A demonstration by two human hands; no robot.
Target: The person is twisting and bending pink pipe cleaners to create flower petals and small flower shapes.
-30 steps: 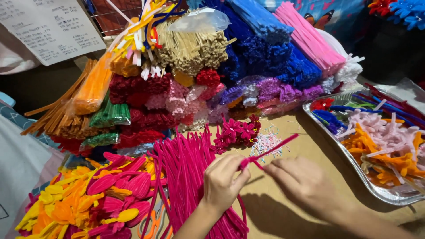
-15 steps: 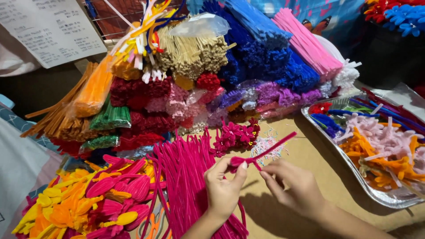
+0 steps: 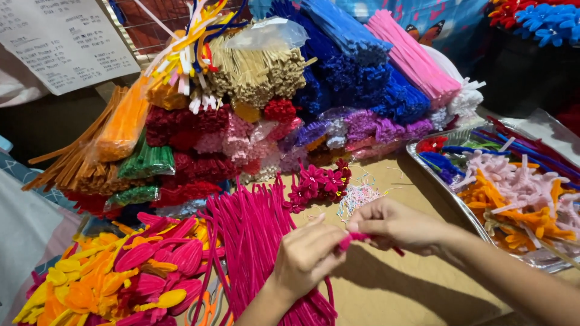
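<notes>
Left hand (image 3: 308,256): near centre, fingers curled together, fingertips pinched on the left end of a short pink pipe cleaner (image 3: 353,238). Right hand (image 3: 399,224): just right of it, fingers likewise closed, thumb and forefinger clamped on the same pipe cleaner. Fingertips of both hands nearly touching.

Pink pipe cleaner: held between the two hands, raised a little above the tabletop (image 3: 399,290); only a short bent section visible between the fingertips, plus a small red-pink end (image 3: 397,250) under the right hand. Rest of its length hidden by the fingers.

Directly below and left of the left hand: loose bundle of magenta pipe cleaners (image 3: 260,232), fanned out flat on the tabletop, running from far to near. Just beyond the hands: cluster of small magenta pipe-cleaner flowers (image 3: 317,184) and a tangle of thin pale thread (image 3: 356,198).

Near left: heap of pink, orange and yellow petal shapes (image 3: 121,278). Right: metal tray (image 3: 423,163) holding orange, pale pink and blue bent pieces. Far side: stacked bundles of pipe cleaners in orange (image 3: 121,124), green (image 3: 148,160), dark red (image 3: 193,130), tan (image 3: 257,69), blue (image 3: 344,54) and light pink (image 3: 411,57). Far left: handwritten paper sheet (image 3: 57,39).
</notes>
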